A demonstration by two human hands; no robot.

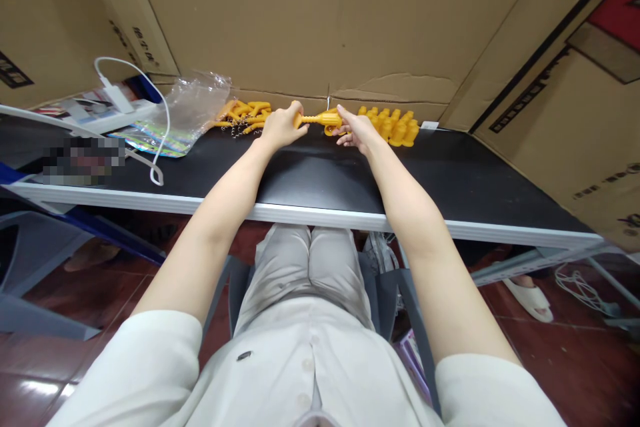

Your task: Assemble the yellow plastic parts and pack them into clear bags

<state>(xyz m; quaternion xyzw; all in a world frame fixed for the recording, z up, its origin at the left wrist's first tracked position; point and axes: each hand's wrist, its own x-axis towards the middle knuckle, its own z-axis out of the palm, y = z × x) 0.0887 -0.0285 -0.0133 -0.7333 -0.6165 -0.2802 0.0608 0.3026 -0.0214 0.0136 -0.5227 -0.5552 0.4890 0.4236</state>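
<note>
Between my hands, a little above the black tabletop, is a yellow plastic toy gun point(327, 119) with a narrow ribbed barrel and a small ring beneath. My left hand point(283, 125) grips its left end, where a wider yellow part shows beside the thumb. My right hand point(359, 128) holds the other end, thumb on top and lower fingers loosely spread. Left of my left hand lies a heap of yellow plastic pieces point(256, 109), with several small metal springs point(240, 125) in front. Close by my right hand, yellow peg-shaped parts point(397, 128) with flared bases stand in rows.
A clear plastic bag point(197, 103) lies on the left over a colourful packet point(160, 143). A white cable point(167, 117) loops beside it. Tall cardboard point(320, 20) walls the back and sides. The table's metal edge point(320, 215) runs before my lap.
</note>
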